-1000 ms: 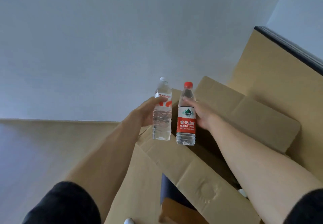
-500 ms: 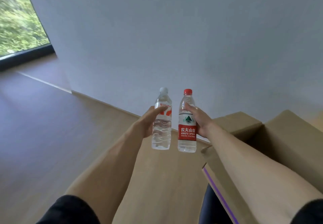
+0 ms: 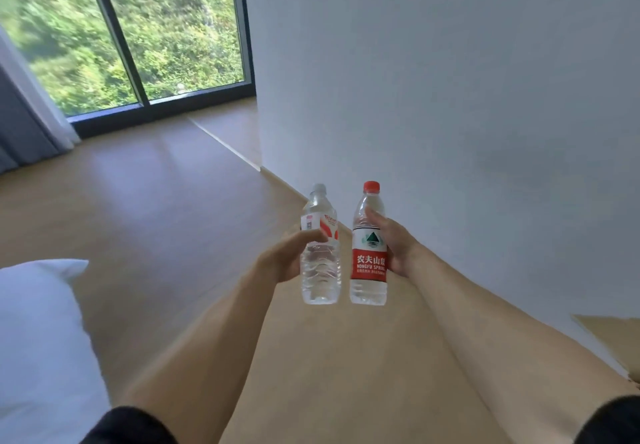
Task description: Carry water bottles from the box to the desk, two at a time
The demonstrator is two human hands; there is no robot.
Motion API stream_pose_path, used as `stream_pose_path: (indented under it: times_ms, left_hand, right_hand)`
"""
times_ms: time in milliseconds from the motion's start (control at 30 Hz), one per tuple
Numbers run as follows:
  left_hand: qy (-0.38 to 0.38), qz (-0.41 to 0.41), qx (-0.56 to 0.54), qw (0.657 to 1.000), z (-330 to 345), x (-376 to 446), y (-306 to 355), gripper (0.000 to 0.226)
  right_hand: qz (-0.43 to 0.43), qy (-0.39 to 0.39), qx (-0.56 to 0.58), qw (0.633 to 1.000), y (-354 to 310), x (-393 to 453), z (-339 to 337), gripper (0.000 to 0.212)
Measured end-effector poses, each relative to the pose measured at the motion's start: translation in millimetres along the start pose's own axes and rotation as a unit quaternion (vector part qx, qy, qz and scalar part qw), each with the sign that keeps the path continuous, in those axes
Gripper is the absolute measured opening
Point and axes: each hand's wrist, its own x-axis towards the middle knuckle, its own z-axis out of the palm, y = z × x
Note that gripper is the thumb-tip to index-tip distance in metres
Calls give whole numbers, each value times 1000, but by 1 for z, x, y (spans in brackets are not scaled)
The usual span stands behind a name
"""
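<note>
Left hand [image 3: 289,256] grips the white-cap bottle [image 3: 320,263]; right hand [image 3: 398,246], fingers hidden behind, grips the red-cap bottle [image 3: 369,256]. Box [image 3: 613,336] is cut off at right.

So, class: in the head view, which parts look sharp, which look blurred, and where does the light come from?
Head view: the red-capped bottle and its label print read sharp; the greenery through the window is streaked with motion blur; the white bedding at lower left is soft; daylight enters from the window, and the wide lens bends the frame lines.
</note>
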Motion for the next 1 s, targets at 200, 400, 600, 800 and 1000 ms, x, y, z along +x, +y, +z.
stream_pose_path:
  times_ms: [200, 400, 600, 800, 1000]
  left_hand:
    - [157, 79, 11, 984, -67, -19, 4, 44]
    - [285, 91, -8, 954, -131, -24, 15, 61]
    - [267, 47, -128, 954, -185, -5, 45, 57]
    - [280, 66, -188, 939, -226, 30, 89, 42]
    - [363, 169, -176, 899, -253, 60, 115, 68]
  right_hand:
    - [17, -64, -20, 998, -4, 52, 70, 59]
    - [36, -141, -14, 989, -1, 119, 129, 65]
    - [88, -203, -26, 975, -15, 202, 178, 74]
    - [118, -261, -44, 957, -52, 288, 210, 58]
    - [136, -330, -71, 931, -85, 347, 242, 50]
